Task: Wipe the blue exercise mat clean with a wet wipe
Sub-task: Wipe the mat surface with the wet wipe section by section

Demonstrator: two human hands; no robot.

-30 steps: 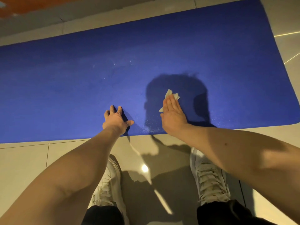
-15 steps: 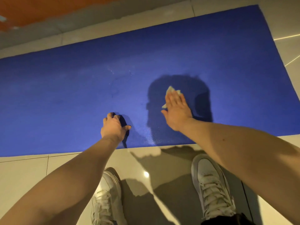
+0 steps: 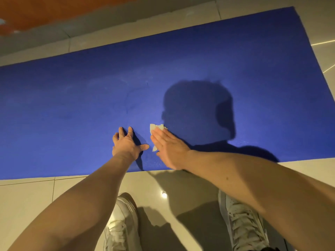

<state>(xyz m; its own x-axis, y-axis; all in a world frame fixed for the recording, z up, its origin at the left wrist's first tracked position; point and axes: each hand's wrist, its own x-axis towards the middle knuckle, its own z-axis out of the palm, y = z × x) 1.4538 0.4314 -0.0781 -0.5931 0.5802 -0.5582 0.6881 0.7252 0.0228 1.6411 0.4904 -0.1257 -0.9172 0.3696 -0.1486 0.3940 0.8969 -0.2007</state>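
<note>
The blue exercise mat (image 3: 76, 109) lies flat on a tiled floor and fills the middle of the view. My right hand (image 3: 167, 149) lies flat with straight fingers on a white wet wipe (image 3: 156, 128), pressing it onto the mat near the front edge. Most of the wipe is hidden under the palm; its corners stick out beyond the fingertips and by the thumb. My left hand (image 3: 126, 144) rests on the mat just left of it, fingers spread, a small gap between the two hands.
Beige floor tiles (image 3: 27, 200) run along the mat's near edge, where my two white sneakers (image 3: 121, 227) stand. An orange-red surface (image 3: 54, 11) lies beyond the mat at the top left. My head's shadow falls on the mat right of the hands.
My right hand has slid the wipe leftward across the mat, close to my left hand. The left hand has stayed planted near the front edge.
</note>
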